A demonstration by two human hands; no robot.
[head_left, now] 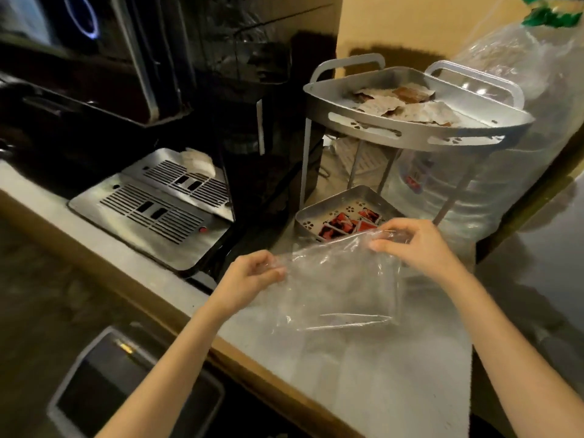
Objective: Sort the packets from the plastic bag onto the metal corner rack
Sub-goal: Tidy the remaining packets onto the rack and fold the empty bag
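A clear plastic bag [341, 289] hangs over the counter, stretched between both hands; I see no packets inside it. My left hand [249, 279] pinches its left top corner. My right hand [420, 245] pinches its right top corner, just in front of the rack's lower shelf. The metal corner rack [319, 105] stands behind the bag. Its top shelf holds white and brown packets [407, 105]. Its lower shelf holds red and black packets [344, 224], partly hidden by the bag's top edge.
A black coffee machine with a steel drip tray [151, 213] stands left of the rack. A big clear water bottle [505, 172] sits right behind the rack. The counter's front edge [196, 330] runs diagonally, with a bin [126, 384] below it.
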